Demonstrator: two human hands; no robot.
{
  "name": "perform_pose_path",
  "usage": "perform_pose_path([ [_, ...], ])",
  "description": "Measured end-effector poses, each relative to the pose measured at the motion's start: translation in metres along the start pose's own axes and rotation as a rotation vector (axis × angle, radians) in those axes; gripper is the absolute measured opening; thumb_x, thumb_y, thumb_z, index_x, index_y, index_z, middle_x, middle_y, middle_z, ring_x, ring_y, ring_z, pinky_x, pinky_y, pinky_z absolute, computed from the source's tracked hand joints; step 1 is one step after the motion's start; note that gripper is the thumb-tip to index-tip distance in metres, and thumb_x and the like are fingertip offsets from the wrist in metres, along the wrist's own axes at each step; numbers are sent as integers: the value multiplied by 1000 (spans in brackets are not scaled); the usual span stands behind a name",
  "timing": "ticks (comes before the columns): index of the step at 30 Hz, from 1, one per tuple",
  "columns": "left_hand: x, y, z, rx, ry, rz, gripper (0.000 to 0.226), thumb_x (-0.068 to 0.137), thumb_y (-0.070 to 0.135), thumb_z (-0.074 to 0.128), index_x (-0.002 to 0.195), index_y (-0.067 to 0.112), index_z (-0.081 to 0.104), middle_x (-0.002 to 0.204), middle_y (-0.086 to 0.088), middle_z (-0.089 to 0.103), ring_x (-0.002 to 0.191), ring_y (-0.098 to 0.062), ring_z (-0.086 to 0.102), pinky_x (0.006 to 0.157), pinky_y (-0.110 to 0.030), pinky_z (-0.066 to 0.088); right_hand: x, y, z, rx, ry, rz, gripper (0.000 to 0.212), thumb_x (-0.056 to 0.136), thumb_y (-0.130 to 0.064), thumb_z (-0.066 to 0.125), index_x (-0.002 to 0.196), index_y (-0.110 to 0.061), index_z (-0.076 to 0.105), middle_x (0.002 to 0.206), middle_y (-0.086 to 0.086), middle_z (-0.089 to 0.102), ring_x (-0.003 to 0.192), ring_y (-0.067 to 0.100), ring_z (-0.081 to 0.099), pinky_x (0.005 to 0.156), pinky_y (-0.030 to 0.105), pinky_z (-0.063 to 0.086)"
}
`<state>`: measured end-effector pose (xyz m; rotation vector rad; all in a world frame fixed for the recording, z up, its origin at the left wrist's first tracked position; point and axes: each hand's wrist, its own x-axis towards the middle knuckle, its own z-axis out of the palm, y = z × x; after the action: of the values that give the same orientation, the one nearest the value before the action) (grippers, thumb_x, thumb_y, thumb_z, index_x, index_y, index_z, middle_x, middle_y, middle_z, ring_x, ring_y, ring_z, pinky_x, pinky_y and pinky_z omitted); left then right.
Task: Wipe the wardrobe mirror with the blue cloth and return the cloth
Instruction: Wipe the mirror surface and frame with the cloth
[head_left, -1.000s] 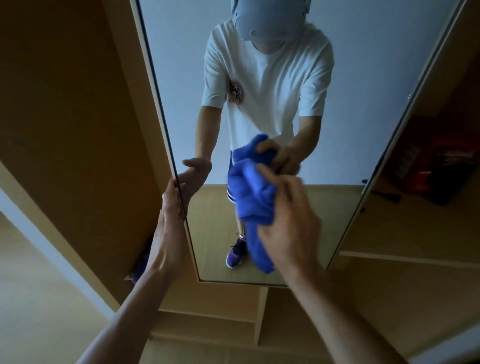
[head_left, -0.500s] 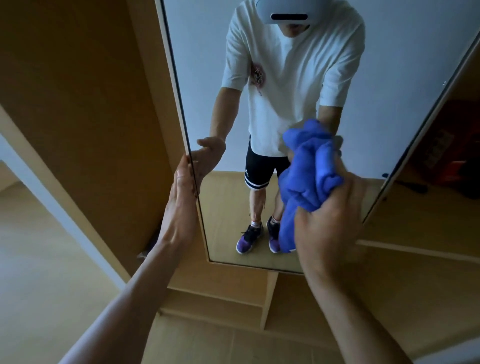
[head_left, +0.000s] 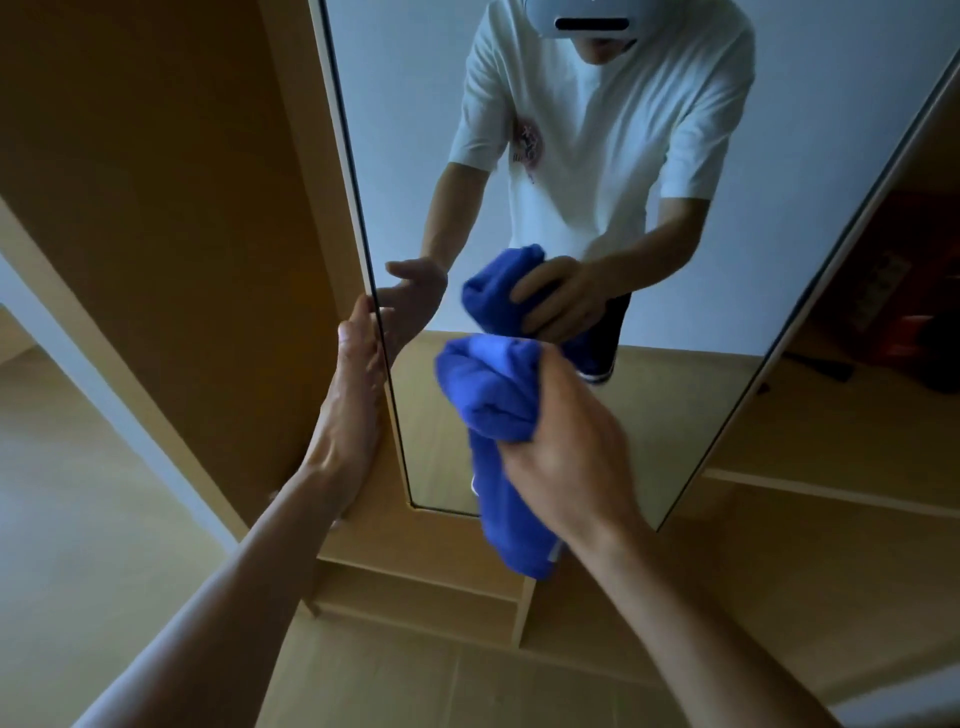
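right hand (head_left: 566, 447) fingers clench bunched cloth (head_left: 488, 400) at mirror (head_left: 519, 426) lower half | left hand (head_left: 353, 410) flat, fingers straight on mirror edge | cloth likely soft, light; hold by wad

Tan wood side panel (head_left: 156, 208) left; open shelf (head_left: 831, 489) right; pale plank floor (head_left: 78, 519); dim light.

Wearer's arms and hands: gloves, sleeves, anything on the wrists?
Both bare: left hand and right hand have no gloves, and no watch, band or ring shows. Forearms are uncovered. The mirror reflection shows a white T-shirt with short sleeves ending above the elbows.
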<state>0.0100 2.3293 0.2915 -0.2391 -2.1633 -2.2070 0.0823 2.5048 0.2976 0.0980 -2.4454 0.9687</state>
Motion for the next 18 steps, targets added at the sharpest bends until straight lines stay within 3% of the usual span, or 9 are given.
perform_pose_path([
  [3,-1,-11,3,51,22,24,61,101,73,17,159,53,19,169,11,26,154,-16,29,127,-52,20,-25,37,-38,-13,18,45,35,82,-9,67,89,-34,44,76,-11,52,71,6,55,63,21,41],
  [7,-4,-24,5,67,39,34,56,105,66,12,159,54,16,170,8,23,155,-18,27,126,-54,23,-42,63,-69,-149,19,-4,34,77,2,66,79,-25,45,74,-9,46,67,11,49,55,17,37],
  [10,-5,-33,5,71,21,-11,57,105,64,11,160,50,16,171,7,23,155,-20,27,126,-55,21,-49,66,-64,-309,-45,-95,45,70,6,69,98,-27,57,90,-11,48,81,11,48,59,18,35],
  [13,-7,-47,0,53,-8,-44,55,105,62,11,155,48,28,168,8,29,154,-18,29,127,-53,21,-50,64,-43,-441,-38,-216,73,59,8,70,126,-19,61,109,-1,53,95,18,50,66,27,44],
  [18,-3,-78,-14,-52,-35,-109,56,105,64,16,157,49,28,166,7,34,153,-16,32,128,-49,20,-51,60,-3,-449,-36,-323,75,56,1,72,128,-13,55,112,7,55,95,23,51,70,35,50],
])
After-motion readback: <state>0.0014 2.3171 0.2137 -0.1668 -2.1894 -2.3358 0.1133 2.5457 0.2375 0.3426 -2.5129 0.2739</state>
